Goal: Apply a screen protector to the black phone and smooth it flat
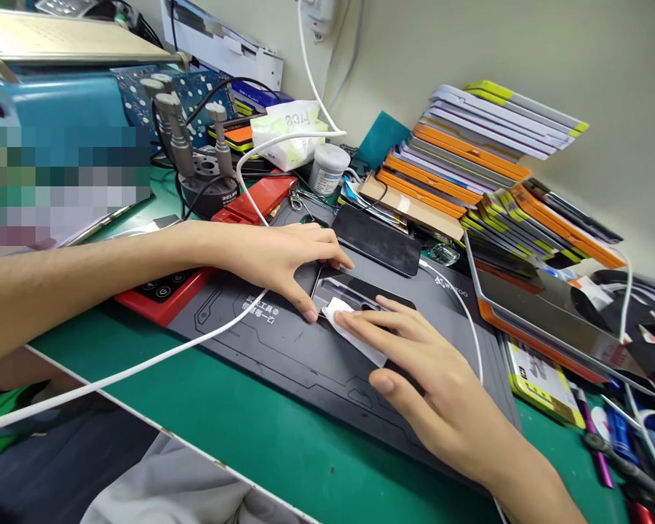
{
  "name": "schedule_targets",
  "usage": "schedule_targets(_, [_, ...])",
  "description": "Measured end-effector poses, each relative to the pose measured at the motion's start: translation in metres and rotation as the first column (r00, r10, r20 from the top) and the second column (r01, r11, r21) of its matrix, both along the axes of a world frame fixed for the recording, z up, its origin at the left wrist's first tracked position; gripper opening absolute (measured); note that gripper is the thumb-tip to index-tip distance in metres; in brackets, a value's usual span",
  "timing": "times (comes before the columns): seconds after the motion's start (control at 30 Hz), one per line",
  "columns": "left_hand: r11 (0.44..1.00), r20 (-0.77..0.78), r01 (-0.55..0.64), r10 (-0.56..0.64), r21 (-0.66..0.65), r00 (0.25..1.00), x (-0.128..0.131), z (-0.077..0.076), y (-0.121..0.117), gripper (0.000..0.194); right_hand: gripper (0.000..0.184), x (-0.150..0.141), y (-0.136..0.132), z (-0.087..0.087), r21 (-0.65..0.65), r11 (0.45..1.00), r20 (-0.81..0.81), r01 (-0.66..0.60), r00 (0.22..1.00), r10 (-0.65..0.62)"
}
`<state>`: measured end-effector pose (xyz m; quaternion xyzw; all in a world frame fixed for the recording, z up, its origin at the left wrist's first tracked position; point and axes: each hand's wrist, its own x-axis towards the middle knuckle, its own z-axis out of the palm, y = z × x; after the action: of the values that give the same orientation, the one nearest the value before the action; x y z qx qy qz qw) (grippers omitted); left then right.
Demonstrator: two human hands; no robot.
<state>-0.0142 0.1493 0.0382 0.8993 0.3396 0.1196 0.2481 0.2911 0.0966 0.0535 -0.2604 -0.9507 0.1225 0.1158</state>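
Observation:
A phone with a glossy screen lies flat on a dark grey work mat. My left hand rests on its near-left corner, thumb and fingers spread along its edges and steadying it. My right hand presses a small white wipe flat onto the screen with stretched fingers. A second dark phone lies just behind, off the mat's far edge.
A white cable runs across the mat and green bench. Behind stand a red device, a round tool holder, a white jar and stacks of flat packages. Pens and tools lie at right.

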Motion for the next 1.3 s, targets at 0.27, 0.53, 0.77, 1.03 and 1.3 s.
schedule_targets(0.27, [1.000, -0.009, -0.003, 0.003, -0.010, 1.000, 0.000, -0.001, 0.001, 0.082, 0.056, -0.006, 0.007, -0.002, 0.074, 0.991, 0.012, 0.107, 0.994, -0.108])
schedule_targets(0.53, [1.000, -0.006, 0.003, -0.003, -0.012, 1.000, 0.001, 0.000, 0.001, 0.081, 0.057, -0.012, 0.011, -0.008, 0.100, 0.990, 0.006, 0.099, 0.995, -0.100])
schedule_targets(0.77, [1.000, -0.008, 0.000, 0.001, 0.008, 1.000, 0.001, -0.003, 0.002, 0.083, 0.054, -0.008, 0.004, -0.005, 0.075, 0.997, -0.012, -0.008, 1.000, 0.009])
schedule_targets(1.03, [1.000, -0.004, -0.014, 0.014, -0.006, 1.000, 0.002, 0.001, 0.000, 0.082, 0.061, -0.022, 0.012, -0.011, 0.123, 0.990, 0.033, 0.070, 0.997, -0.074])
schedule_targets(1.3, [0.999, 0.013, 0.014, -0.014, 0.033, 1.000, 0.001, -0.008, 0.005, 0.087, 0.049, -0.014, -0.003, -0.008, 0.150, 0.988, 0.000, -0.031, 0.999, 0.032])
